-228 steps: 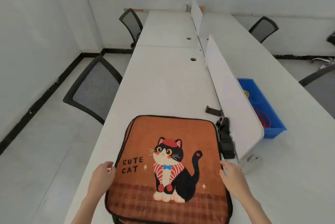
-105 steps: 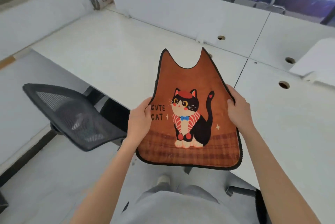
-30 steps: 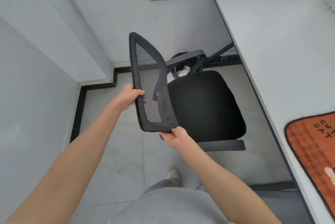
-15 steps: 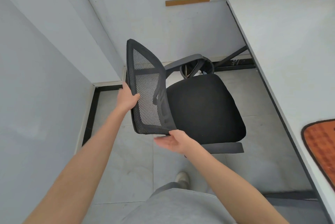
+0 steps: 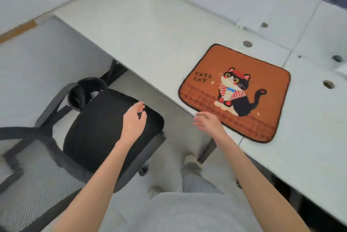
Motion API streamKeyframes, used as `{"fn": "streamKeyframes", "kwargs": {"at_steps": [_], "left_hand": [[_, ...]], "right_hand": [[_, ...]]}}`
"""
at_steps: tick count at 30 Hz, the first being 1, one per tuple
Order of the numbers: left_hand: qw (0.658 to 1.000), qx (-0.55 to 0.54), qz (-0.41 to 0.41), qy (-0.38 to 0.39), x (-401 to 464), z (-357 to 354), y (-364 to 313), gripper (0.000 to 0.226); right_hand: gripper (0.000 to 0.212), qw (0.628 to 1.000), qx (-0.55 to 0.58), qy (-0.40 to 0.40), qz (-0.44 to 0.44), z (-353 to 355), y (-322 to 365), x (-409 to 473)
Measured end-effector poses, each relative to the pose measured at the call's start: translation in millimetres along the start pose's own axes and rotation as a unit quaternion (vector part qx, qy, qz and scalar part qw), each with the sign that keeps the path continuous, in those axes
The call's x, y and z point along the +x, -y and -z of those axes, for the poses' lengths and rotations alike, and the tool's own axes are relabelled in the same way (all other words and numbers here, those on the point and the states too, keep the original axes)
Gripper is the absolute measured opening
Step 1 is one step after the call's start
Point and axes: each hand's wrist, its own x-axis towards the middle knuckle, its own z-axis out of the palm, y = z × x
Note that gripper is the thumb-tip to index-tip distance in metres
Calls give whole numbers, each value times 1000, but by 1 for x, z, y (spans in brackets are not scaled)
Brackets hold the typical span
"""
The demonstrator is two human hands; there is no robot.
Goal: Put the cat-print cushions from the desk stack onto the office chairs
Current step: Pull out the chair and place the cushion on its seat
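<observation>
The cushion [image 5: 234,92] lies flat on the worktop [image 5: 150,30], just beyond your right hand [image 5: 207,121], the nearer one; both hands' fingers [image 5: 139,106] are loosely spread, holding nothing.

Both hands are off the black mesh backrest [image 5: 28,171] they gripped a second ago. The left hand [image 5: 134,119] now hovers with relaxed fingers over the black padded seat of the office chair [image 5: 105,128], holding nothing. The right hand [image 5: 207,121] reaches, fingers spread, toward the near edge of the orange cat-print cushion [image 5: 236,92], which lies flat on the white desk [image 5: 150,30] just ahead of its fingertips, no longer held up between the two hands.
</observation>
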Motion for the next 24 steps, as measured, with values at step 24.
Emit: {"fn": "streamKeyframes", "kwargs": {"at_steps": [24], "left_hand": [[980, 162, 80, 88, 187, -201, -113, 42]], "right_hand": [[31, 920, -162, -348, -81, 235, -46, 116]]}}
